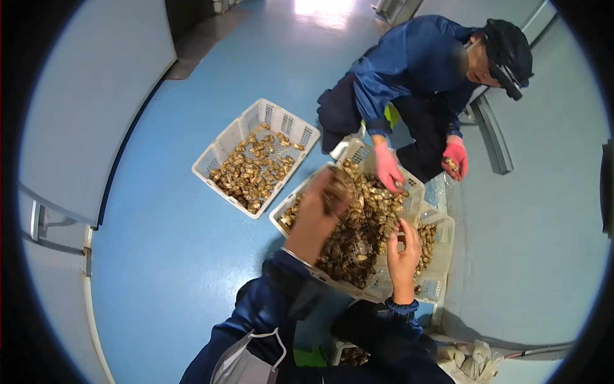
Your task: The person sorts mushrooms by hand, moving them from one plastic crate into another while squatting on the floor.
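Note:
My left hand [313, 214], smeared by motion, is raised over the near crate's left side, its fingers closed around a dark brown, mushroom-like clump [337, 192]. At the pile's right edge, my right hand [404, 253] has its thumb and fingers curled together; what they hold, if anything, is too small to name. Beneath both hands, a white perforated plastic crate [276, 216] holds a heap of lumpy brown and yellowish pieces [358, 224], darker toward me.
Across from me a crouching person in a blue jacket reaches a pink glove [387, 168] into the pieces; the other pink glove [455, 155] holds some. A white crate [203, 168] with similar pieces stands left on the blue floor. Another crate [442, 281] sits right, beside the wall.

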Demonstrator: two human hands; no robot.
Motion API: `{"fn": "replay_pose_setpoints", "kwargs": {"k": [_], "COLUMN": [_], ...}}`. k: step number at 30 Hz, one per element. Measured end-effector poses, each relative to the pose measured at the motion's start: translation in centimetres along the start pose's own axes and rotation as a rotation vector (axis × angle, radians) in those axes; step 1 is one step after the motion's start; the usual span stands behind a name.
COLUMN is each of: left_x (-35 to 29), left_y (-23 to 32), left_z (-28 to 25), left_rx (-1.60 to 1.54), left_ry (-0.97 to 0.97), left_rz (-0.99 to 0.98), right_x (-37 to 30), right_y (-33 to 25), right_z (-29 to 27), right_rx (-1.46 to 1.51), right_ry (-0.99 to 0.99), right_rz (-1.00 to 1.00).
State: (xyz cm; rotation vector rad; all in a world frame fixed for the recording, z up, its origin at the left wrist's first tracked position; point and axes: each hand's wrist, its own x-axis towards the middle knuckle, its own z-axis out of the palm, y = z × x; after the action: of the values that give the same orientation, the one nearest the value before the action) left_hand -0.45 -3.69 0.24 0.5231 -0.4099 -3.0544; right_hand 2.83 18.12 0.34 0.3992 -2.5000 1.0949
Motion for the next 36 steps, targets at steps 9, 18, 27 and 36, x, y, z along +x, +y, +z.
{"fn": "replay_pose_setpoints", "kwargs": {"k": [9, 18, 27, 36], "left_x": [0.8, 1.2, 0.5, 0.0], "left_y": [5.4, 1.1, 0.9, -1.3], "left_z": [-2.6, -1.5, -1.2, -0.2], "left_rx": [-0.231, 0.064, 0.337, 1.072], "left_ry": [0.353, 0.288, 0.155, -0.052], "left_rz": [0.375, 0.106, 0.001, -0.096], "right_x": [-1.2, -7.1, -4.3, 3.7], "right_y": [9.8, 21.7, 18.3, 3.7], "right_z": [2.9, 11.3, 8.8, 5.9], "right_rx": [-0.140, -0.798, -0.172, 0.719], "right_ry": [-0.554, -1.287, -0.858, -0.551], "right_rz": [0.189, -0.294, 0.125, 0.452]}}
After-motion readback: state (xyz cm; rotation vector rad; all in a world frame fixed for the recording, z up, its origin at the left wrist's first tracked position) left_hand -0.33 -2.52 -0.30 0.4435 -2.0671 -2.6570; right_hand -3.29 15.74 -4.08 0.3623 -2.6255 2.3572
